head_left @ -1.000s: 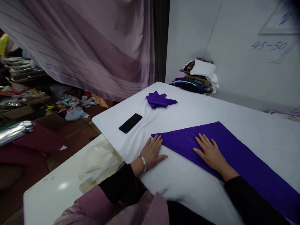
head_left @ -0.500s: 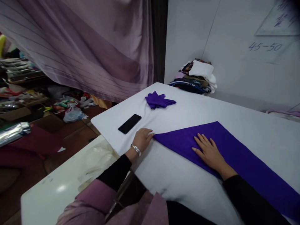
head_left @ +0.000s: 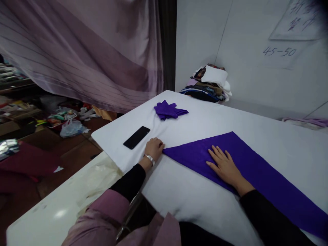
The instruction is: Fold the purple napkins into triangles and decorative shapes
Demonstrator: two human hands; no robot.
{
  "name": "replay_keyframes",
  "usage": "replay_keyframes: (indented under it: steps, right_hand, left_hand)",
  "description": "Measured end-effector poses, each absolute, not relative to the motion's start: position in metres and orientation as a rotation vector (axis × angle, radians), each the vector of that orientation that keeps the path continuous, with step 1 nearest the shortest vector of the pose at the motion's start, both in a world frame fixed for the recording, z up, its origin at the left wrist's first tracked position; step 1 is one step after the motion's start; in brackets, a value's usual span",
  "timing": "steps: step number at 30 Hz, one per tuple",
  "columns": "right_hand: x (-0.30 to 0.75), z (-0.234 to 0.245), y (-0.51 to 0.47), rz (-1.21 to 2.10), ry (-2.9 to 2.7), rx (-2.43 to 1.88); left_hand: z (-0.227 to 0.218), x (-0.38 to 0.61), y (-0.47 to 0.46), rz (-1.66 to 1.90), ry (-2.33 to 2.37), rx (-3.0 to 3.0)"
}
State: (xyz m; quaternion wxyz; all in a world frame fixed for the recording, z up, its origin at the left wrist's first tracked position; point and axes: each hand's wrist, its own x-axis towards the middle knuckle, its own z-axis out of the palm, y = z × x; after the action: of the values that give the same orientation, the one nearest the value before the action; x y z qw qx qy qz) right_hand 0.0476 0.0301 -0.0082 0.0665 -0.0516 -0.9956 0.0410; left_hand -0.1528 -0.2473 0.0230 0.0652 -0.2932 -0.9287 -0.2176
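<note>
A purple cloth (head_left: 261,174), laid in a folded shape with a pointed left end, stretches toward the right edge of the view. At that point, my left hand (head_left: 153,147) has its fingers curled in and closed on the cloth's tip. The fingertips are partly hidden. My right hand (head_left: 225,166) lies flat on the cloth, fingers stretched out and slightly spread. Farther back on the white-covered table (head_left: 205,212) sits a purple cloth folded into a fan-like shape (head_left: 167,110). A black phone (head_left: 136,137) lies to the left of my left hand.
A pile of folded clothes (head_left: 208,83) stands by the white wall at the back. A mauve curtain (head_left: 115,51) hangs beyond the table. Clear plastic (head_left: 101,177) rests on a lower white table (head_left: 43,218) at left. Bags and boxes clutter the floor behind.
The fingers of my left hand have curled in more tightly at the cloth's tip. My right hand stays flat on the cloth. The camera view has turned slightly to the right.
</note>
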Motion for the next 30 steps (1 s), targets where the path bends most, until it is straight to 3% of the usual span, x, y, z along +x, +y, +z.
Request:
replay_keyframes:
  steps: [30]
  right_hand:
    - [0.048, -0.008, 0.03, 0.153, -3.002, -0.165]
  left_hand:
    - [0.006, -0.168, -0.282, -0.857, -2.717, -1.325]
